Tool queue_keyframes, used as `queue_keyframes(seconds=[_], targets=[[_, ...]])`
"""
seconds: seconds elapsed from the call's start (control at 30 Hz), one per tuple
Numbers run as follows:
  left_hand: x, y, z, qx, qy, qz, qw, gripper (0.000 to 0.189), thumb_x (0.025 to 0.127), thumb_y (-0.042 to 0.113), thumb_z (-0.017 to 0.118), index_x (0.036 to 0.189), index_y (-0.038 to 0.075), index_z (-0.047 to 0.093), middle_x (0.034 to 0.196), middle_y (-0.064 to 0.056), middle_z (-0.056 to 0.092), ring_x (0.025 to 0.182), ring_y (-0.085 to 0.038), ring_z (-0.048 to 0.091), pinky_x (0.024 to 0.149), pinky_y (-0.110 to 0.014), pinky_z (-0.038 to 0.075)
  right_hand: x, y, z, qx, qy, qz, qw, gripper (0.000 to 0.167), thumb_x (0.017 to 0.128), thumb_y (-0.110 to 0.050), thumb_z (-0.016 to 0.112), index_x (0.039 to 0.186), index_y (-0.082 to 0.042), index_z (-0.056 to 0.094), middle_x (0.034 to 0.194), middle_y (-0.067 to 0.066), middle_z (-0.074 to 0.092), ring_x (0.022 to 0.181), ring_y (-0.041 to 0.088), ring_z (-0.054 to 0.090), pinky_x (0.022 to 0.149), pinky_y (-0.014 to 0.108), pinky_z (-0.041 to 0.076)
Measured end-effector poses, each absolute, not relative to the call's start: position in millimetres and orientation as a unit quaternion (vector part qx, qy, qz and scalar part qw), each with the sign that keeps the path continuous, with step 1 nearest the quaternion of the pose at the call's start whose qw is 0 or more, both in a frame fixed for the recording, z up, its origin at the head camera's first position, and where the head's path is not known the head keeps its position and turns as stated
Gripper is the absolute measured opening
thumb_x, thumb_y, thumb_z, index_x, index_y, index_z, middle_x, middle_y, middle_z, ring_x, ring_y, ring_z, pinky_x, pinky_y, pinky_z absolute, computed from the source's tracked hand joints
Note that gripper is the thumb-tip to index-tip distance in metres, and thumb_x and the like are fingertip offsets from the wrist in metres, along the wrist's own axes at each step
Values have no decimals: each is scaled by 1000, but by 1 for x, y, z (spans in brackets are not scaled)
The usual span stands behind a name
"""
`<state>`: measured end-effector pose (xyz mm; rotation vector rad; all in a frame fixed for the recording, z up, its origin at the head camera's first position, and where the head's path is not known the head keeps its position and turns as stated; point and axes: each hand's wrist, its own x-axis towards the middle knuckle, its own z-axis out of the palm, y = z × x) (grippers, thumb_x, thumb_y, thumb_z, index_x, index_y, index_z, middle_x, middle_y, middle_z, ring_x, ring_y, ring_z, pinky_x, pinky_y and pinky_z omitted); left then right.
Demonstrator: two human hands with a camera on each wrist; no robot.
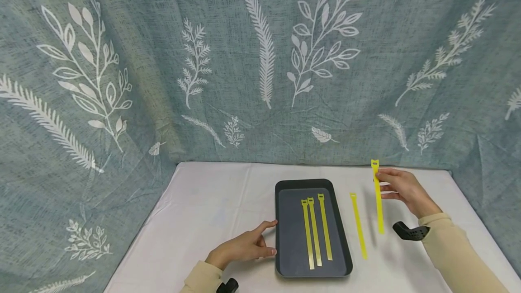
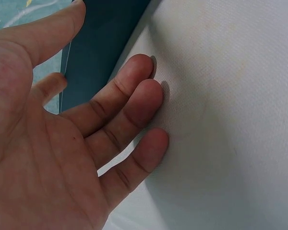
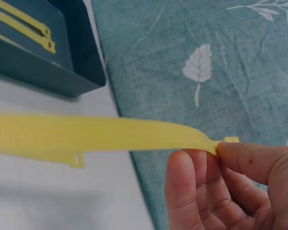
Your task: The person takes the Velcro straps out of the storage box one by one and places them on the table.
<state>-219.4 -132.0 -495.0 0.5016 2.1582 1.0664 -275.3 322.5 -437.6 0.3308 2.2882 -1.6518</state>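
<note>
My right hand [image 1: 407,190] pinches a yellow hook-and-loop cable tie [image 1: 379,207] near its slotted head, and the tie hangs down above the white cloth. In the right wrist view, thumb and fingers [image 3: 180,179] hold that tie [image 3: 110,134], its strip running leftward. Left of it, another yellow cable tie [image 1: 359,225] lies on the cloth beside the dark grey tray [image 1: 346,257]. Inside the tray lie three yellow cable ties [image 1: 314,234], roughly side by side. My left hand [image 1: 244,247] touches the tray's left side with extended fingertips; its palm [image 2: 43,158] shows holding nothing.
A white cloth [image 1: 195,202] covers the table. Behind it and at the sides hangs a blue-green curtain [image 1: 228,58] with white leaf prints. Black devices sit at both wrists, the right one [image 1: 410,232] more visible.
</note>
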Motion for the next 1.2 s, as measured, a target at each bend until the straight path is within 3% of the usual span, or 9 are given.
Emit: queue_keyframes(seconds=[0.4,0.73,1.2], targets=[[-220,-133,-496,198,825,412,334,78,95,31,72,160,22,30,78,1,64,64,-13,55,68,-25,44,-270,325,-456,118,804,-556,175,68,104,-35,57,153,8,35,129,13,61,83,8,67,79,31,60],[-221,-133,-495,200,826,412,330,77,95,32,72,160,22,30,79,1,65,63,-13,56,67,-25,44,-266,326,-480,138,802,-552,182,64,103,-33,59,149,8,41,101,-2,70,79,9,66,73,29,59],[-220,-132,-495,189,833,403,328,77,94,32,73,159,24,32,78,1,65,64,-12,56,66,-26,44,-263,323,-506,165,791,-558,189,56,104,-27,57,144,10,45,87,-3,67,70,9,64,67,29,58]])
